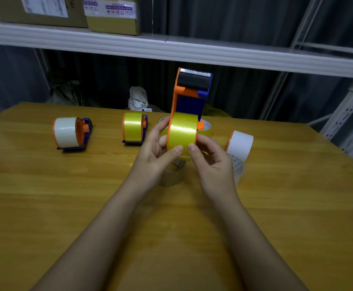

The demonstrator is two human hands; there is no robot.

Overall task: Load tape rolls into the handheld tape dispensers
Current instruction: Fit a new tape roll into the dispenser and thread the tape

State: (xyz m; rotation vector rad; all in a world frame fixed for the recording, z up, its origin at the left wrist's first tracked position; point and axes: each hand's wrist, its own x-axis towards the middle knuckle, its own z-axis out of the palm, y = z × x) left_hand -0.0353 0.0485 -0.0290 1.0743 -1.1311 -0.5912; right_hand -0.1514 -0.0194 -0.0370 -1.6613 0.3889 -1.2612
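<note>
Upright, dispenser [189,101] held in both hands, cutter topmost

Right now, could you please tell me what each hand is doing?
Left hand: grips the yellow tape roll mounted on the raised dispenser.
Right hand: pinches the same roll's lower edge.

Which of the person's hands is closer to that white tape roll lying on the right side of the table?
Right. The right hand sits just beside the white tape roll, while the left hand is on the far side of the held yellow tape roll.
</note>
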